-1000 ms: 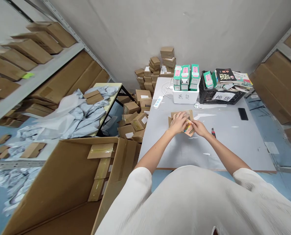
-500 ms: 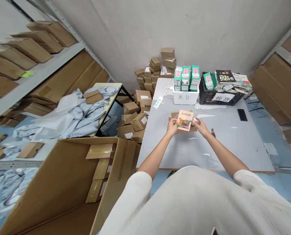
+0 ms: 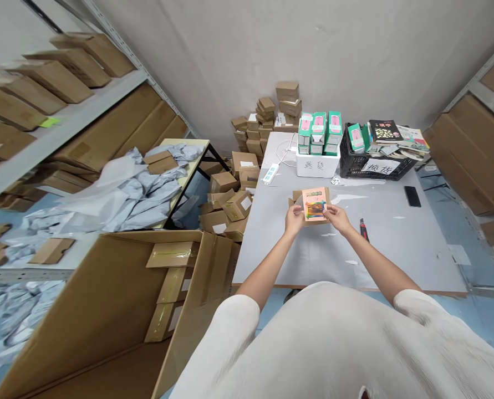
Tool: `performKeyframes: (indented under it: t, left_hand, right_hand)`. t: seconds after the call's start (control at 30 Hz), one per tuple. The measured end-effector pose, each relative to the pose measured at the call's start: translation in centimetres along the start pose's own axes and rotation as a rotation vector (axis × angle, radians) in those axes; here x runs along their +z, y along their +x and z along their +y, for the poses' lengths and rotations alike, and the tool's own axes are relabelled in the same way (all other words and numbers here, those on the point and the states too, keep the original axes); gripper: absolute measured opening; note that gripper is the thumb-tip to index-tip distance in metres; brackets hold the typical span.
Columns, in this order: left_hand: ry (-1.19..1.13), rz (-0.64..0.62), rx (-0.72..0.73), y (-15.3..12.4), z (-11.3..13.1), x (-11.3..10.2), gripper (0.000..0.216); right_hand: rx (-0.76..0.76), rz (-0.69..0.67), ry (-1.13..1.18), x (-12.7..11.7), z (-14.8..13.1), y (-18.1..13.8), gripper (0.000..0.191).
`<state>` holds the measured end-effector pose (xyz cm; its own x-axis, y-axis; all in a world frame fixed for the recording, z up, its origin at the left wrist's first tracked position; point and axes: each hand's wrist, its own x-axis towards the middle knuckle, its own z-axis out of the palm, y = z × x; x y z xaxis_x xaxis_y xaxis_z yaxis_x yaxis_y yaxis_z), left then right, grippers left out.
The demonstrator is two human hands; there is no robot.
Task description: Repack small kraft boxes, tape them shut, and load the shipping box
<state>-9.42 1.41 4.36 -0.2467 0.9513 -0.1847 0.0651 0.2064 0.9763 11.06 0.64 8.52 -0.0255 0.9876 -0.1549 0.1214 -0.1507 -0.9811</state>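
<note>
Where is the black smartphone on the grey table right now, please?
In the head view, the black smartphone lies flat on the right part of the grey table, in front of the black plastic crate and beyond the person's right hand.

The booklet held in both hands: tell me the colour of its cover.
Pink cover on the booklet, with a green title strip and a multicoloured picture; the head view shows it, held by left hand and right hand.

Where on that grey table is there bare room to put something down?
The table is bare between the phone and the near edge, and left of the hands. The back edge is crowded: white bin, black crate.
</note>
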Motion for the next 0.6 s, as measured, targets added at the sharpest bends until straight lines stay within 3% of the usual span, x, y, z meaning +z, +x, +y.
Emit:
performKeyframes:
  t: [0.07,0.17,0.4,0.5,0.6]
  left_hand:
    - [0.005,-0.009,0.085,-0.5,0.3,0.0,0.018]
    - [-0.109,-0.15,0.156,-1.2,1.0,0.6,0.018]
    - [-0.285,-0.18,0.088,-2.0,1.7,1.0,0.032]
    - [-0.294,-0.168,0.04,-1.7,1.4,0.3,0.032]
    - [-0.303,-0.128,0.01,-1.2,0.9,-0.2,0.036]
  right_hand:
    - [-0.059,0.031,-0.027,0.5,-0.2,-0.2,0.054]
    - [-0.186,0.017,-0.166,1.4,-0.3,-1.0,0.053]
    - [-0.562,-0.071,-0.682,2.7,0.8,-2.2,0.046]
    - [-0.6,-0.113,-0.745,2.6,1.4,-1.9,0.041]
    - [-0.526,-0.015,-0.658,2.1,1.9,-1.3,0.041]
